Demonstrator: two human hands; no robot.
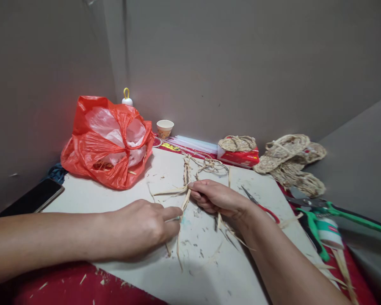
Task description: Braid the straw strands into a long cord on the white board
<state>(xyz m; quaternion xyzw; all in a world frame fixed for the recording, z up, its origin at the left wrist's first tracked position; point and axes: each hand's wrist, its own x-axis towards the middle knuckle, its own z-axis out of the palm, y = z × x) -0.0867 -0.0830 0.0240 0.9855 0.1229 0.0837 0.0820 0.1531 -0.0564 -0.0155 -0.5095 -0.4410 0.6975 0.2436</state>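
Observation:
A thin straw braid (186,169) lies lengthwise on the white board (222,271), its near end between my hands. My right hand (211,197) is closed, thumb and forefinger pinching the braid where the loose strands begin. Just nearer and to the left, my left hand (147,224) is closed with its fingers around pale straw strands (186,202). One strand sticks out leftward from the pinch, and others trail down past both hands. The fingertips of my left hand are partly hidden.
A red plastic bag (78,156) stands at the back left, near a phone (31,199) and a paper cup (165,129). Right of my hands lie red-handled scissors (263,206), green-handled shears (352,216) and woven straw pieces (285,150). Grey walls (241,63) rise behind.

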